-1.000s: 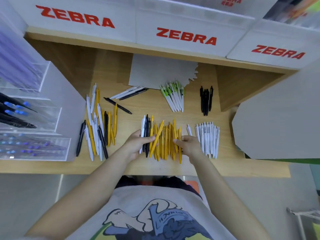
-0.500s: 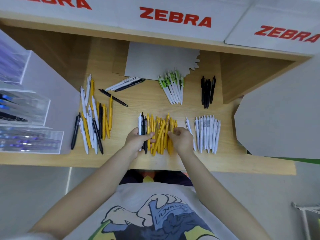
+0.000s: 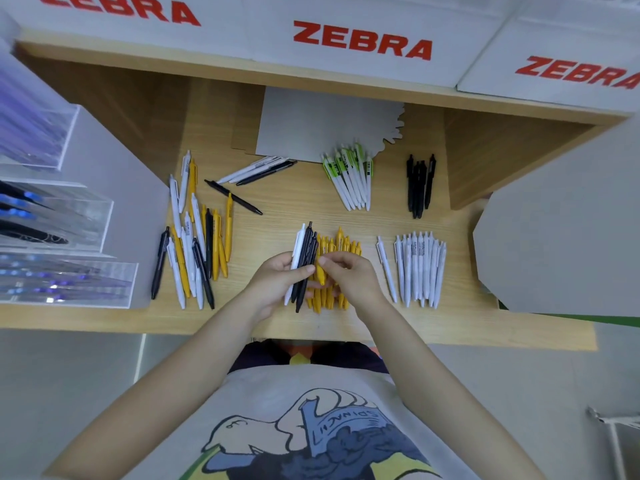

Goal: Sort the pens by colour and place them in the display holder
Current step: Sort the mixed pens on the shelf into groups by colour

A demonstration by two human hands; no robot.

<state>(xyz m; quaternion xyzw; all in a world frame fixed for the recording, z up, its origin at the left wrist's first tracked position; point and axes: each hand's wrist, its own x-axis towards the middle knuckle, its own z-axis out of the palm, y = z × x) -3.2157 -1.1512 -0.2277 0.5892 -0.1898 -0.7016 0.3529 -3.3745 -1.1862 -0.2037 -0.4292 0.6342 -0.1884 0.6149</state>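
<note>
My left hand (image 3: 273, 284) grips a small bundle of one white and a few black pens (image 3: 304, 258), raised a little over the shelf. Just to its right my right hand (image 3: 351, 278) pinches a yellow pen (image 3: 320, 276) from the bunch of yellow pens (image 3: 337, 247) lying under both hands. Sorted groups lie around: white pens (image 3: 420, 268) at the right, black pens (image 3: 419, 185) behind them, green-and-white pens (image 3: 349, 178) at the back. A mixed heap of pens (image 3: 194, 237) lies at the left. The clear display holder (image 3: 65, 244) stands at the far left.
A wooden shelf (image 3: 415, 323) carries everything. A grey card (image 3: 322, 129) leans at the back, a large grey board (image 3: 568, 237) blocks the right side. Three loose pens (image 3: 258, 170) and one black pen (image 3: 232, 196) lie behind the mixed heap. White ZEBRA boxes (image 3: 360, 43) sit above.
Both hands pushed the yellow pens together, then my left hand lifted the white and black pens off the shelf and my right hand closed in on a yellow pen.
</note>
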